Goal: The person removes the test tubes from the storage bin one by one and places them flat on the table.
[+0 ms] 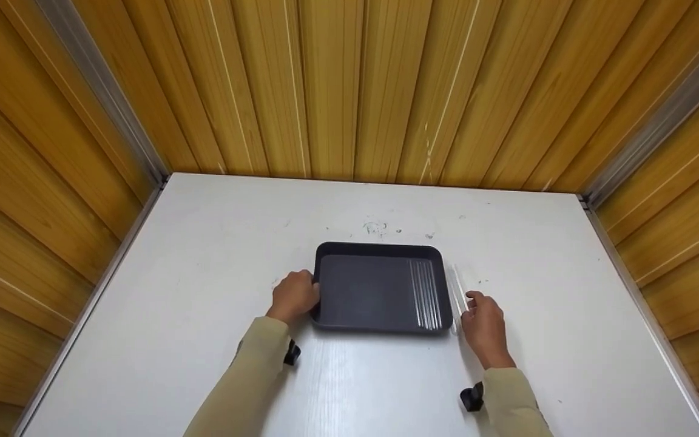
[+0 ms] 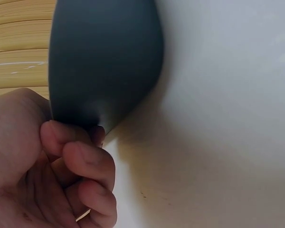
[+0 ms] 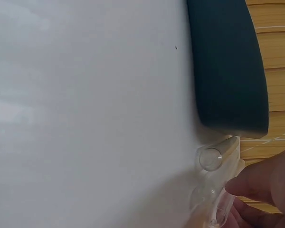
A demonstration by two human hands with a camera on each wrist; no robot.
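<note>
A dark grey rectangular tray with a raised rim lies on the white table, a band of parallel ridged stripes along its right side. My left hand grips the tray's left wall. In the left wrist view, curled fingers hold the lower edge of the dark wall. Just right of the tray, my right hand pinches a clear plastic piece. Up close in the right wrist view, this clear piece shows round bumps and sits by the tray's corner; its far part is hidden by the fingers.
The white table has small dark marks behind the tray. Yellow-brown wood-look panels rise behind and at both sides, joined by grey metal posts at the corners. A small black device is on each wrist.
</note>
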